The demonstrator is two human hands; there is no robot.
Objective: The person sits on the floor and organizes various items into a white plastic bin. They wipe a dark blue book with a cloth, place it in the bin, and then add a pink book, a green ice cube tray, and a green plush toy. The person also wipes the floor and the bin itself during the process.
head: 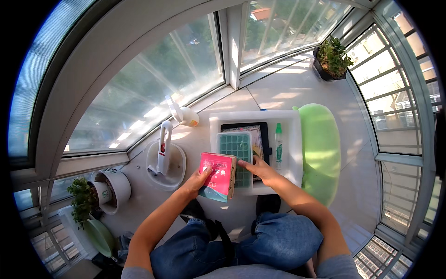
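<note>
My left hand (195, 183) grips a thick red dictionary (217, 179) by its left side, thumb on the front cover. The cover bears white writing and has a teal band at the bottom. My right hand (261, 169) is over the right edge of a green gridded tray (234, 141), its thumb and fingers apart; whether it touches the tray is unclear. The tray lies partly under the dictionary in this view, inside a white box (295, 146). Beneath it are a patterned book (257, 139) and a black folder-like item (266, 129). A clear bottle with a green cap (278, 146) lies along the box's right side.
Right of the box is a light green rounded plastic piece (320, 150). On the left stand a clear tub (179, 167) with a white handled tool (164, 150), a white bottle (188, 117) and a white pot (122, 191). A potted succulent (332, 57) sits by the windows.
</note>
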